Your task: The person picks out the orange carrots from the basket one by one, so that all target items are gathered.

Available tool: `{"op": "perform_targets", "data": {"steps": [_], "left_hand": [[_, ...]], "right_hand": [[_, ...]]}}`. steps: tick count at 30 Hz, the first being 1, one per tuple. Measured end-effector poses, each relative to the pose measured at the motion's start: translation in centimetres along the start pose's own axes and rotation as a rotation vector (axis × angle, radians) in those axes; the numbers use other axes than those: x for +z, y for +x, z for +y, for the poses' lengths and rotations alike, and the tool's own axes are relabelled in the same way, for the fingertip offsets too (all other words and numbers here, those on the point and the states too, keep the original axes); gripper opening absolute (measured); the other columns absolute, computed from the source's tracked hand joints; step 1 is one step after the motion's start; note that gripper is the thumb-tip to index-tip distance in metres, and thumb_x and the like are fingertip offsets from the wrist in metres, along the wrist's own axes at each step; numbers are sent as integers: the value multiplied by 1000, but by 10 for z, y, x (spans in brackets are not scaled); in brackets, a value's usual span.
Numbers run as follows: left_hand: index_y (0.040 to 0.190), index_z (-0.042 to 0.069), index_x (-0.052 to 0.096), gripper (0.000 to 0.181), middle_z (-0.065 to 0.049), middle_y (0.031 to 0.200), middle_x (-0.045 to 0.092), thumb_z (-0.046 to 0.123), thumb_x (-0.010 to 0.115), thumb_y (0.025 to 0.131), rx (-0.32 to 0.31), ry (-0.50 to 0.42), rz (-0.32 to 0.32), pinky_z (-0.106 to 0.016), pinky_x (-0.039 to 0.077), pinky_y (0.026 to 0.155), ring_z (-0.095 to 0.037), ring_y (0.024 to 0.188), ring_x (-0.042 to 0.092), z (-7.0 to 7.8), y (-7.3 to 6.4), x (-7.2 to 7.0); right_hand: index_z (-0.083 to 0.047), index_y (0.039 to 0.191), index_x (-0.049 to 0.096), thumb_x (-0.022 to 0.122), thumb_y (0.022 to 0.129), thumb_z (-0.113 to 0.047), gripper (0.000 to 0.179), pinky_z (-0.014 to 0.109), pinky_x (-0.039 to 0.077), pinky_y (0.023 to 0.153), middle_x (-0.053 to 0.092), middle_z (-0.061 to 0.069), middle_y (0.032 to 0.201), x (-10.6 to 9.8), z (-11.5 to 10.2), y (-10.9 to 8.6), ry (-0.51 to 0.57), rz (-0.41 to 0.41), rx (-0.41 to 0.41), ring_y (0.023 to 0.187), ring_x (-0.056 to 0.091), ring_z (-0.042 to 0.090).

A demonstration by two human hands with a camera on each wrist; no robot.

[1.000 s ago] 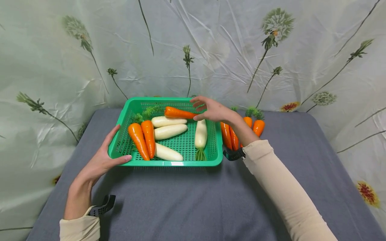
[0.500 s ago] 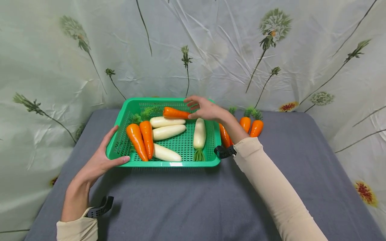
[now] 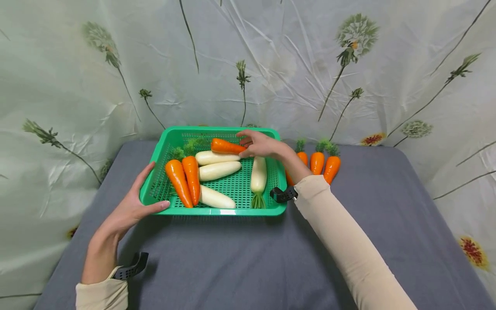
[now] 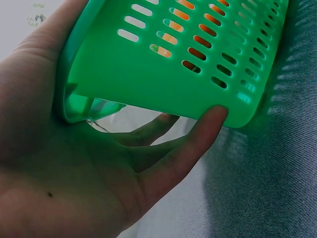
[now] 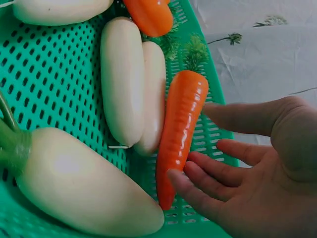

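A green plastic basket (image 3: 228,212) stands on the table with several white radishes (image 3: 218,171) and three carrots in it. My left hand (image 3: 129,211) grips its left front corner, thumb on the rim and fingers along the outer wall. In the left wrist view those fingers (image 4: 210,124) bend round the basket's corner. One carrot (image 3: 224,146) lies along the back wall. My right hand (image 3: 259,144) is at its narrow end with fingers loosely spread; in the right wrist view one fingertip (image 5: 176,176) overlaps the carrot (image 5: 183,116) and the others lie along its side.
Two carrots (image 3: 191,176) lie side by side at the basket's left. Several more carrots (image 3: 317,162) with green tops lie on the grey tablecloth (image 3: 232,262) right of the basket, partly behind my right arm. A flower-patterned curtain (image 3: 286,73) hangs behind the table.
My right hand has shifted a little left and down along the carrot, which stays in place at the back wall. The left hand and the basket keep their places.
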State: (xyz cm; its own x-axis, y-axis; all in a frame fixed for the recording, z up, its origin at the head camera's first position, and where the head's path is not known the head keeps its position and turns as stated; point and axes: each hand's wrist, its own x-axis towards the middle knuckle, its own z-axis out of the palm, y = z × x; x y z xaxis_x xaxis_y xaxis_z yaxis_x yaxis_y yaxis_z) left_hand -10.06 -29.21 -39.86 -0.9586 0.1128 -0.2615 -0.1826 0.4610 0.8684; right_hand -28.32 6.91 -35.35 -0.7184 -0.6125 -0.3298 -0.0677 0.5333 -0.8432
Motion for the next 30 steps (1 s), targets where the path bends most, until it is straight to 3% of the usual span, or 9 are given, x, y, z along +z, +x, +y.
{"op": "perform_targets", "data": {"steps": [9, 16, 23, 27, 30], "left_hand": [[163, 51, -7, 109, -20, 169, 16, 26, 75, 96, 10, -7, -1, -15, 42, 90, -26, 134, 40, 2, 1, 0], [163, 52, -8, 110, -21, 171, 14, 26, 75, 96, 4, 1, 3, -27, 39, 96, -31, 139, 36, 0, 1, 1], [162, 53, -9, 110, -21, 172, 10, 26, 75, 96, 2, -5, -1, -46, 38, 105, -36, 144, 32, -1, 1, 2], [163, 53, -8, 110, -20, 173, 6, 25, 75, 96, 9, -20, 3, -59, 33, 108, -39, 146, 29, -2, 1, 2], [163, 53, -7, 110, -19, 173, 6, 24, 75, 95, 9, -18, 7, -56, 34, 108, -38, 145, 29, -2, 1, 1]], "right_hand": [[-7, 159, 38, 70, 98, -5, 69, 39, 56, 95, 52, 21, 153, 10, 8, 7, -104, -4, 28, 136, 56, 34], [-2, 148, 51, 74, 93, 0, 60, 30, 54, 84, 66, 23, 133, 16, 13, 13, -236, 26, 1, 119, 64, 32], [-5, 148, 49, 74, 92, 2, 62, 27, 52, 77, 70, 17, 114, 15, 13, 9, -151, -4, -2, 95, 66, 23], [-10, 147, 46, 71, 94, 2, 60, 32, 53, 79, 69, 16, 113, 9, 8, 2, -78, -13, -2, 94, 67, 24], [-13, 151, 42, 70, 95, 0, 63, 37, 55, 85, 68, 17, 116, 4, 4, -3, -32, 7, -5, 98, 68, 27]]}}
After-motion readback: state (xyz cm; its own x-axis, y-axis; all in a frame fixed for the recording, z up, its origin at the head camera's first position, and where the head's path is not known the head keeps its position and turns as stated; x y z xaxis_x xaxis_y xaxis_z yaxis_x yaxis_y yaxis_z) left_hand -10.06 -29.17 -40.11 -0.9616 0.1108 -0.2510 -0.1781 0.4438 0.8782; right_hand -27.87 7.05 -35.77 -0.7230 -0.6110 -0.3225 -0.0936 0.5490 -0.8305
